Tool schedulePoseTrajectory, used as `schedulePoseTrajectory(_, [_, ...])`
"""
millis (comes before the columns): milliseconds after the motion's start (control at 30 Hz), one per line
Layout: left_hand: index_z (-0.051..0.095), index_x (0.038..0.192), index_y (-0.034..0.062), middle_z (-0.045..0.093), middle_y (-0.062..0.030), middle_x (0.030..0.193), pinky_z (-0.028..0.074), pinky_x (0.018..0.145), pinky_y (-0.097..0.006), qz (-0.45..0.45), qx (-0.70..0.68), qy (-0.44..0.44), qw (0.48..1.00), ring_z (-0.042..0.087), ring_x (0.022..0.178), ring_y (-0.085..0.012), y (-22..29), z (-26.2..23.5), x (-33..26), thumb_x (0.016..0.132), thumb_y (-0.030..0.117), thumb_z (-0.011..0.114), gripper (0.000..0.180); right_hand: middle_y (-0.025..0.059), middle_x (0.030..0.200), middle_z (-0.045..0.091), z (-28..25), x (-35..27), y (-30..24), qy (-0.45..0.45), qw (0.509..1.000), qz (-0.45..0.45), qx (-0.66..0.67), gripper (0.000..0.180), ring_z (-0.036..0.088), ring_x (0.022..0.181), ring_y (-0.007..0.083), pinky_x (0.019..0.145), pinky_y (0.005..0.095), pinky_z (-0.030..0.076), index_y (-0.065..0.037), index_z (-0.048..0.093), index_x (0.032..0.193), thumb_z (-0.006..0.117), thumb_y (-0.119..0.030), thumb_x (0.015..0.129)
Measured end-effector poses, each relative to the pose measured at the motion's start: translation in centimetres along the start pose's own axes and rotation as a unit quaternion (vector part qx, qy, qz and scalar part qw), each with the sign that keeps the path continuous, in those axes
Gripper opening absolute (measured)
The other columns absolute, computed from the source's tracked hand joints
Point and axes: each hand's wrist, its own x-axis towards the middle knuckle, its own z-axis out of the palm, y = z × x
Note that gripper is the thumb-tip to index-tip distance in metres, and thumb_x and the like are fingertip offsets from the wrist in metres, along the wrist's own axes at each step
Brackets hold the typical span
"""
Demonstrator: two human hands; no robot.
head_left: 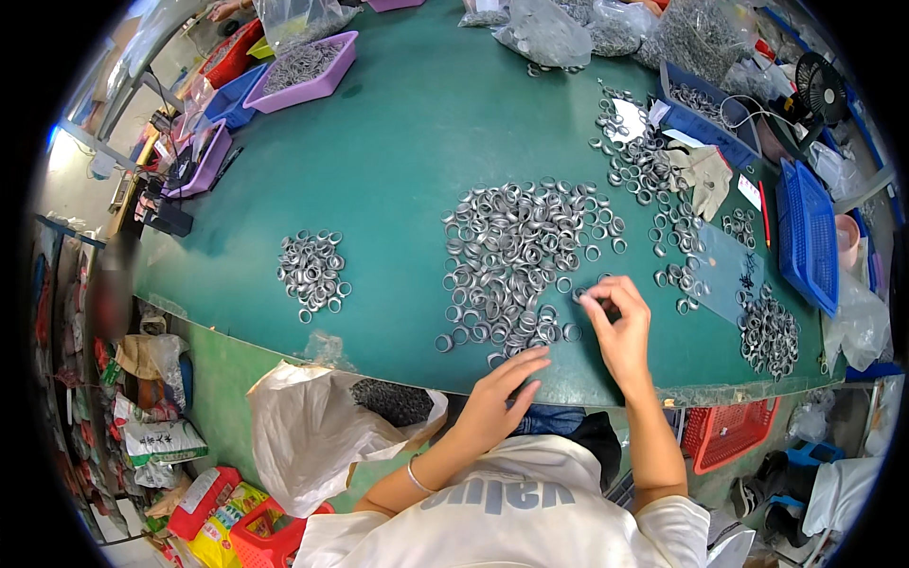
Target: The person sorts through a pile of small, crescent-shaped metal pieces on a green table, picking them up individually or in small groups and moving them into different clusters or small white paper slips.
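Note:
A large heap of grey metal rings [516, 251] is spread over the green table [398, 161] in front of me. At the heap's right edge my right hand [617, 327] is closed in a pinch on a dark grey ring [579, 294]. My left hand [500, 396] lies at the table's near edge, fingers stretched out and apart, its fingertips beside the lowest rings of the heap. To the left sits a smaller pile of rings [313, 272]. More loose rings [653, 170] trail along the right side, with another pile [769, 333] at the right front corner.
A white sack [303, 426] hangs open below the front edge. Pink [327, 80] and blue [227, 99] trays stand at the back left. On the right are a blue crate of parts [710, 133], a glove [705, 180], a red pen [764, 213], a blue basket [805, 237] and a fan [819, 90].

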Motion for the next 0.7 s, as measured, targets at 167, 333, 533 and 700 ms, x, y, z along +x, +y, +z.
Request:
schedulePoseTrajectory(167, [0.036,0.135,-0.0041,0.050,-0.0152,0.129,0.046,0.095,-0.039,-0.156,-0.537,-0.004,0.829,0.053,0.117,-0.0240,-1.0,0.0,-0.3,0.095,0.008,0.047,0.043,0.0086,0.088,0.059,0.1,-3.8,-2.9,-0.138,0.970,-0.198,-0.034,0.011,0.057,0.078,0.0225,0.067,0.0322,0.045,-0.002,0.067,0.084,0.068,0.000,0.073])
schedulePoseTrajectory(333, [0.047,0.129,-0.0031,0.059,-0.0117,0.112,0.047,0.081,-0.030,-0.248,-0.621,-0.065,0.740,0.057,0.096,-0.0151,-2.2,-0.3,-0.8,0.097,0.015,0.047,0.037,0.0073,0.100,0.059,-1.3,-1.8,-0.5,-0.181,0.979,-0.025,0.089,0.025,0.052,0.095,0.0276,0.084,0.0366,0.038,-0.006,0.065,0.097,0.070,-0.009,0.073])
schedulePoseTrajectory(533, [0.049,0.127,-0.0020,0.058,-0.0079,0.095,0.042,0.069,-0.025,-0.234,-0.626,-0.079,0.740,0.049,0.077,-0.0120,-1.6,-0.2,-1.0,0.096,0.009,0.047,0.033,0.0079,0.089,0.056,-0.4,-0.3,1.1,-0.086,0.956,-0.108,-0.259,0.024,0.050,0.087,0.0290,0.077,0.0381,0.037,-0.004,0.064,0.095,0.070,-0.008,0.072])
schedulePoseTrajectory(700, [0.042,0.133,0.0019,0.056,-0.0082,0.097,0.038,0.064,-0.025,-0.245,-0.564,-0.024,0.789,0.044,0.071,-0.0107,0.9,0.2,-0.5,0.096,0.013,0.049,0.039,-0.0023,0.087,0.060,-1.1,-3.3,-1.1,-0.187,0.928,0.193,0.257,0.011,0.050,0.077,0.0041,0.066,0.0226,0.039,-0.001,0.061,0.096,0.058,-0.010,0.090])
